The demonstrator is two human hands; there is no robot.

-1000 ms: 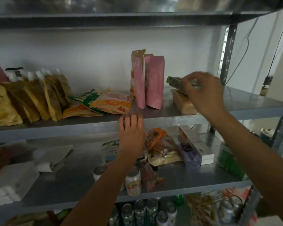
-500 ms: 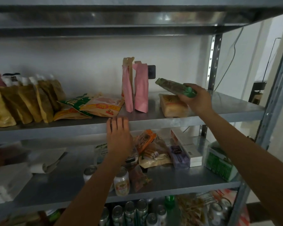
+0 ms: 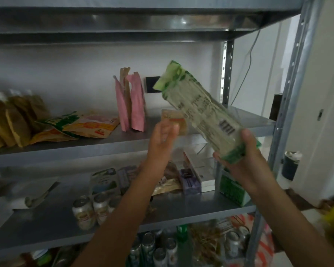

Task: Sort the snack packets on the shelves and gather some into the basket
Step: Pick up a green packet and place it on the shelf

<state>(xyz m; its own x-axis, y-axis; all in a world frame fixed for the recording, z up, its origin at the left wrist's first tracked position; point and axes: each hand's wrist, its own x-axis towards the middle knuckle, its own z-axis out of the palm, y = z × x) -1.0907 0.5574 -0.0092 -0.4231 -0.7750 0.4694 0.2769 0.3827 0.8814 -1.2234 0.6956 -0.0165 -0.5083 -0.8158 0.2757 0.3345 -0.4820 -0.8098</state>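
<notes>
The right hand (image 3: pixel 245 162) clasps in its grip the lower green end of a long, pale packet (image 3: pixel 199 112), tilted up-left in the air before the shelf (image 3: pixel 104 145). A black barcode (image 3: pixel 225 128) shows; other print is too blurred to read. The left hand (image 3: pixel 162 139), beside it, has its grip released.

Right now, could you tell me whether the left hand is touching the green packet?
Apart. The head view shows a clear gap between the open left hand and the green packet; only the right hand grips it.

Green packet (image 3: pixel 199 112) now off the shelf (image 3: pixel 104 145), aslant in the right hand (image 3: pixel 245 164); left hand (image 3: pixel 162 139) higher, off the shelf edge.
</notes>
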